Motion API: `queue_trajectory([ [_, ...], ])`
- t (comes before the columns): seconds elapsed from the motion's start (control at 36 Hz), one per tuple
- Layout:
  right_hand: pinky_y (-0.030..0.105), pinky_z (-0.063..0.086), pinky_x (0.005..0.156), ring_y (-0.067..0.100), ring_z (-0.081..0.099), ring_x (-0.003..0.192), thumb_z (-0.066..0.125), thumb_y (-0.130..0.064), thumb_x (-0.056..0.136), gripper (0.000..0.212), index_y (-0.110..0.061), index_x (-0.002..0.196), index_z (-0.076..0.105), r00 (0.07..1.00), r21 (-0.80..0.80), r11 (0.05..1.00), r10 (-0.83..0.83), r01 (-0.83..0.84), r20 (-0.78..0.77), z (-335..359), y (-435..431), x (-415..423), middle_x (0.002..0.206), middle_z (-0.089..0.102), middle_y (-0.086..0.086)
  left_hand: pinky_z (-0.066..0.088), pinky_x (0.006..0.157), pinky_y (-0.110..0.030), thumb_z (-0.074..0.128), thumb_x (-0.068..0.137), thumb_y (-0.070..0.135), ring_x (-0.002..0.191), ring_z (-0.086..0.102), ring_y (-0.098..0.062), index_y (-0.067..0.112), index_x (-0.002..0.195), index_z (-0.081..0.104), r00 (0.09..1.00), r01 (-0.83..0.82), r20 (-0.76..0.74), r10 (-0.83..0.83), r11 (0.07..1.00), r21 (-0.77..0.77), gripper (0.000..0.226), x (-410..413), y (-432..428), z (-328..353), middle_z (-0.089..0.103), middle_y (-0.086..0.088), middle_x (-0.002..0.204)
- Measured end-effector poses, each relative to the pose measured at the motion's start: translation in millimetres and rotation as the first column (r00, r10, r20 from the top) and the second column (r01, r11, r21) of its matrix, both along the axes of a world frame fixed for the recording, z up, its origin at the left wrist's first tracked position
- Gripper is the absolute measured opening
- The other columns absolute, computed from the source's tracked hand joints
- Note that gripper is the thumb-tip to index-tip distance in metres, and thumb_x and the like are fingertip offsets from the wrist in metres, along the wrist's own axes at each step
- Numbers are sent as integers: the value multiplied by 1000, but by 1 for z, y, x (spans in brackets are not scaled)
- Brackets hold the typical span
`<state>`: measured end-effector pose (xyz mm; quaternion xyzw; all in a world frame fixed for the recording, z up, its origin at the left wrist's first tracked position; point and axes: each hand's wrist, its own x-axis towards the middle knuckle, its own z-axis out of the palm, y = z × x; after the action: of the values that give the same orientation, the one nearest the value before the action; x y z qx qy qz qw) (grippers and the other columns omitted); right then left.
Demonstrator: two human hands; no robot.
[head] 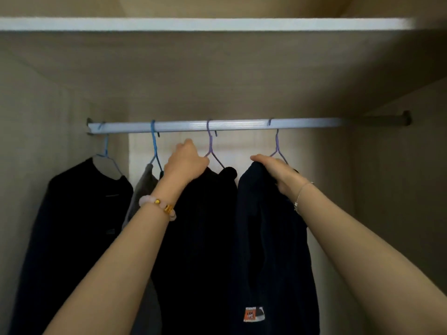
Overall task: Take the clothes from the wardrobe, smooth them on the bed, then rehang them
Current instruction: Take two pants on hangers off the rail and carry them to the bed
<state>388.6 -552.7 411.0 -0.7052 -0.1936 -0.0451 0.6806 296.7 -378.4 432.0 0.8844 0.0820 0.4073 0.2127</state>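
Observation:
Several dark garments hang on wire hangers from the silver wardrobe rail (242, 125). My left hand (186, 160) is closed on the shoulder of a black garment (200, 226), at the left arm of its purple hanger (211, 148). My right hand (275, 170) grips the collar of a dark navy garment (271, 250) with an orange patch near its hem, hung on another purple hanger (278, 146). Further left hang a grey garment (142, 187) on a blue hanger (154, 146) and a black jacket (72, 213).
A white shelf edge (205, 24) runs above the rail. Beige wardrobe walls (399, 189) close in on both sides. The rail's right end carries no hangers.

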Motion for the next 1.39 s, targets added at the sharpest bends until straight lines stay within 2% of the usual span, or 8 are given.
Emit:
queue_trajectory([
  [0.14,28,48,62,19,55,70,53,-17,80,13,-6,85,57,999,23,999,-37,38,-32,3,4,14,78,58,7,46,90,-34,60,86,18,104,57,-29,0,120,57,950,119,-276,-146,987,-112,39,5,14,10,61,-16,121],
  [0.28,40,53,90,27,65,93,47,-9,87,15,1,91,57,1000,74,997,-18,20,-23,2,-4,19,111,69,14,48,95,-36,63,83,12,109,59,-28,3,118,62,903,225,-304,-303,937,-266,36,3,22,11,64,-14,117],
  [0.42,24,56,51,19,66,71,39,-10,94,32,8,117,53,999,103,995,8,-2,-54,0,-13,22,88,70,10,49,75,-30,60,83,13,96,60,-25,2,116,60,883,258,-277,-378,885,-387,34,9,16,1,64,-15,111],
  [0.53,30,58,59,19,67,68,40,-6,94,32,10,119,52,999,119,993,15,-10,-45,1,-23,28,75,72,9,45,54,-25,57,82,6,75,60,-20,-2,111,60,874,345,-125,-469,782,-520,30,16,14,-9,63,-12,88],
  [0.72,28,55,46,17,71,55,39,-1,93,37,7,129,42,998,180,983,37,-29,-41,10,-27,40,60,73,7,44,43,-18,57,82,4,64,57,-16,5,81,61,884,360,-38,-465,732,-578,4,22,20,-7,60,-8,74],
  [1.03,28,53,40,19,68,46,32,2,93,27,9,116,44,995,274,958,96,-85,-26,34,-30,49,51,69,12,40,55,-25,62,81,9,68,55,-20,-3,114,60,896,335,-62,-440,760,-557,36,32,33,2,58,-11,80],
  [1.19,30,56,43,20,67,45,35,2,93,22,8,112,44,995,227,970,96,-85,-36,43,-22,56,52,69,13,45,53,-22,62,81,9,67,56,-18,3,89,64,896,344,-45,-442,755,-557,10,34,40,13,61,-10,81],
  [1.39,33,57,51,20,66,48,38,4,90,14,8,81,49,996,184,981,74,-66,-41,38,-15,59,56,69,13,45,89,-34,64,78,10,102,58,-32,-3,119,60,906,349,2,-423,746,-567,43,29,51,25,61,-21,118],
])
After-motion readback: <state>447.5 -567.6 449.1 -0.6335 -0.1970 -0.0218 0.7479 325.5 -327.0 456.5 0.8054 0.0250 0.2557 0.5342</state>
